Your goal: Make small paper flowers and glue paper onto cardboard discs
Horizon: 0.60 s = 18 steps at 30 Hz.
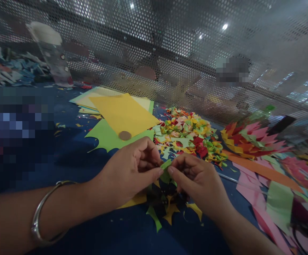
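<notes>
A small green paper piece [166, 171] is pinched between my two hands near the middle of the view. My left hand [136, 170], with a silver bangle on its wrist, grips its left side between thumb and fingers. On its right side, the thumb and fingers of my right hand [196, 175] are closed on it. Below the hands, yellow and green cut paper pieces [171, 212] lie on the dark blue table [90, 226]. Beyond my left hand are a yellow sheet [124, 111] and a green sheet [104, 134] with a scalloped edge, with a brown disc on the yellow sheet.
A heap of colourful paper scraps [188, 132] lies behind my hands. Pink, orange and green strips [265, 177] and spiky paper bundles [254, 140] cover the right side. A clear cup [54, 56] stands at the back left, before a perforated metal screen [143, 46].
</notes>
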{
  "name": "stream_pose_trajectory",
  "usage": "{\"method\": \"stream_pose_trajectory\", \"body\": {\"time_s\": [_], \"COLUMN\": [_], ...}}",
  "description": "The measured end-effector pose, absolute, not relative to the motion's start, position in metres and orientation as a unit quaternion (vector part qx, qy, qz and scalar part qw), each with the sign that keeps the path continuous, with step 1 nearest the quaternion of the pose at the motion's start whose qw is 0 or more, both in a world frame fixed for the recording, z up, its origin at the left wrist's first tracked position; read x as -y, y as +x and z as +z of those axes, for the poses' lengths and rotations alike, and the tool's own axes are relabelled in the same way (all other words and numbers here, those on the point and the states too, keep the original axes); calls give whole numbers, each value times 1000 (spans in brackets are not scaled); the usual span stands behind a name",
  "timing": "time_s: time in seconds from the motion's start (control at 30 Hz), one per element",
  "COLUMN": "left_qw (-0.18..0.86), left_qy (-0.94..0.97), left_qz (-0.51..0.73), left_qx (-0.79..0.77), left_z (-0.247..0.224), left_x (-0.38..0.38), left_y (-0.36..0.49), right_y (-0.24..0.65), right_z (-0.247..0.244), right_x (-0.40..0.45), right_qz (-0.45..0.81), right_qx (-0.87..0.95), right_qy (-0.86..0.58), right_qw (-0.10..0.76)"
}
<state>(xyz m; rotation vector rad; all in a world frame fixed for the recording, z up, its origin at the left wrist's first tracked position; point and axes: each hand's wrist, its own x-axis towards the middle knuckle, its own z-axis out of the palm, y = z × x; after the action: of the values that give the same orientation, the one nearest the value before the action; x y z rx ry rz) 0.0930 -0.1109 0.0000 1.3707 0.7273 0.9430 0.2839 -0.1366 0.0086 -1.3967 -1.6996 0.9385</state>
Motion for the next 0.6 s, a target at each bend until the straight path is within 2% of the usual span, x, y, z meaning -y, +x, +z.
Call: {"method": "stream_pose_trajectory", "body": {"time_s": [0.6], "left_qw": [636], "left_qy": [575], "left_qz": [400], "left_qx": [-323], "left_z": [2], "left_x": [109], "left_y": [92], "right_y": [284], "right_z": [11], "right_x": [138], "right_qz": [427], "right_qx": [619], "right_qy": [-541], "right_qw": [376]}}
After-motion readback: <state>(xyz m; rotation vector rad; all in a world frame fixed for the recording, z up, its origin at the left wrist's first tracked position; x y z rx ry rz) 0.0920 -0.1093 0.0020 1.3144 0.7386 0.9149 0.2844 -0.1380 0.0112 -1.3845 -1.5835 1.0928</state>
